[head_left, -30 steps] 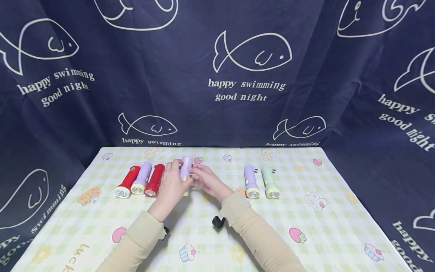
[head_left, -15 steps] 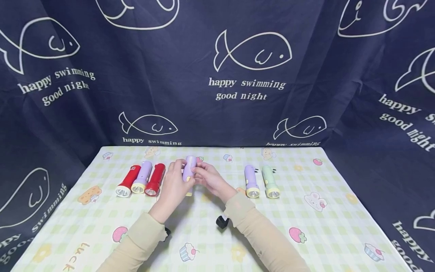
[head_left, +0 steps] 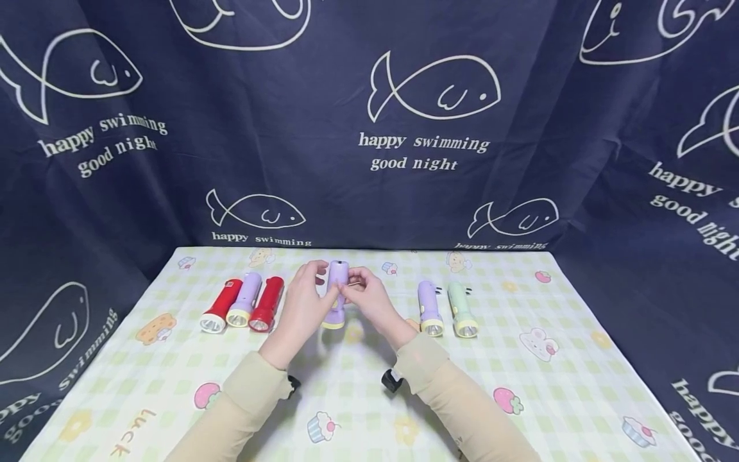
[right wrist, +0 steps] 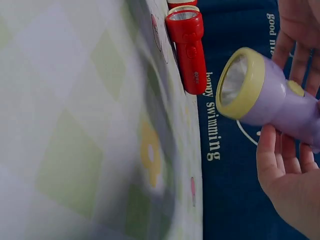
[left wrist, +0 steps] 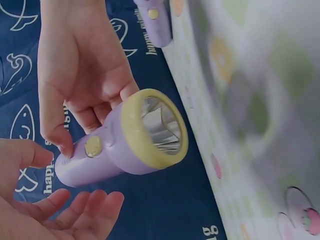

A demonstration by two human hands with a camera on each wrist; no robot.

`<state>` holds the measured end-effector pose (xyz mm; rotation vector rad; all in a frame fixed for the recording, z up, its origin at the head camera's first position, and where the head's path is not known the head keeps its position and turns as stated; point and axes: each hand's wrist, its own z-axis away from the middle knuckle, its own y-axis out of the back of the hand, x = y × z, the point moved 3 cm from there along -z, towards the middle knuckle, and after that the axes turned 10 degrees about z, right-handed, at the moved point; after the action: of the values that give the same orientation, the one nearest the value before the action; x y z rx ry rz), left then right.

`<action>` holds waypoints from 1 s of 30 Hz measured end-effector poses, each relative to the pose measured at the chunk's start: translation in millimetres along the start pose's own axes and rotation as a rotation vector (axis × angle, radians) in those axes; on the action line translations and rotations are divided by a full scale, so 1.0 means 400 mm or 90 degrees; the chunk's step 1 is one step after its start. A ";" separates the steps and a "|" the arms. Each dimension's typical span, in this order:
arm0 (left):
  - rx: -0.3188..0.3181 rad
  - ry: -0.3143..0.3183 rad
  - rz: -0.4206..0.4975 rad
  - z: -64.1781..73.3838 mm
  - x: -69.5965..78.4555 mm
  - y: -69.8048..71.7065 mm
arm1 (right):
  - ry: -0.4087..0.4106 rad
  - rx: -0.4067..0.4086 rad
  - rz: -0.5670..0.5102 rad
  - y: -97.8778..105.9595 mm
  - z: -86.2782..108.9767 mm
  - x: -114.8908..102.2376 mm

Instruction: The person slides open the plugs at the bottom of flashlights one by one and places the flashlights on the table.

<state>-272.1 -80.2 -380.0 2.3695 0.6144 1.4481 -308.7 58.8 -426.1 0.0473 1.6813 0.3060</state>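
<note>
A purple flashlight (head_left: 338, 274) with a yellow lens ring is held above the table, lens end down and toward me. My right hand (head_left: 372, 301) pinches its body; in the left wrist view the thumb presses near the tail, below a yellow switch button (left wrist: 93, 146). The left hand (head_left: 301, 305) is beside it with spread, relaxed fingers. A gap shows between those left fingers (left wrist: 100, 205) and the flashlight in the left wrist view. From the right wrist, the yellow lens ring (right wrist: 252, 85) faces the camera side, and right fingers support the body from below.
To the left lie a red flashlight with white rim (head_left: 222, 305), a purple one (head_left: 247, 296) and an all-red one (head_left: 268, 305). On the right are a purple flashlight (head_left: 428, 305) and a mint one (head_left: 460, 308), prongs sticking out. A patterned cloth (head_left: 358, 398) covers the table.
The flashlight has moved right and become more upright, its tail toward the back. The left fingers have loosened from it, while the right hand has taken the grip.
</note>
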 end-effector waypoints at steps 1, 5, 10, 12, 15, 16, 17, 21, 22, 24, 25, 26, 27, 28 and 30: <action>0.001 0.005 0.005 -0.005 0.003 -0.002 | 0.006 0.010 0.020 0.003 0.003 -0.002; 0.003 0.019 0.038 -0.019 0.015 -0.014 | 0.041 0.052 0.092 0.017 0.031 -0.036; 0.018 0.019 0.068 -0.032 0.029 -0.030 | 0.084 0.099 0.141 0.026 0.081 -0.107; 0.028 0.023 0.068 -0.035 0.033 -0.035 | 0.090 0.119 0.146 0.028 0.091 -0.118; 0.041 0.028 0.066 -0.037 0.039 -0.041 | 0.098 0.150 0.151 0.031 0.083 -0.098; 0.043 0.028 0.066 -0.038 0.041 -0.044 | 0.101 0.161 0.155 0.033 0.077 -0.084; 0.044 0.027 0.065 -0.039 0.042 -0.048 | 0.099 0.168 0.158 0.034 0.071 -0.070; 0.043 0.017 0.058 -0.041 0.044 -0.060 | 0.104 0.185 0.167 0.038 0.055 -0.030; 0.043 0.015 0.056 -0.041 0.045 -0.062 | 0.107 0.187 0.165 0.039 0.058 -0.032; 0.042 0.014 0.054 -0.041 0.048 -0.063 | 0.113 0.188 0.162 0.041 0.062 -0.035; 0.042 0.014 0.053 -0.041 0.049 -0.063 | 0.114 0.189 0.162 0.042 0.063 -0.037; 0.040 0.014 0.052 -0.041 0.051 -0.063 | 0.116 0.189 0.160 0.043 0.065 -0.039; 0.038 0.015 0.051 -0.041 0.052 -0.063 | 0.117 0.189 0.162 0.044 0.066 -0.040; 0.037 0.016 0.052 -0.042 0.054 -0.063 | 0.116 0.189 0.165 0.045 0.067 -0.040; 0.033 0.019 0.050 -0.042 0.056 -0.063 | 0.115 0.189 0.173 0.047 0.066 -0.039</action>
<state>-283.1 -46.8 -366.9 2.4420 0.5788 1.5203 -283.5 78.2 -409.6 0.4838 1.8905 0.2664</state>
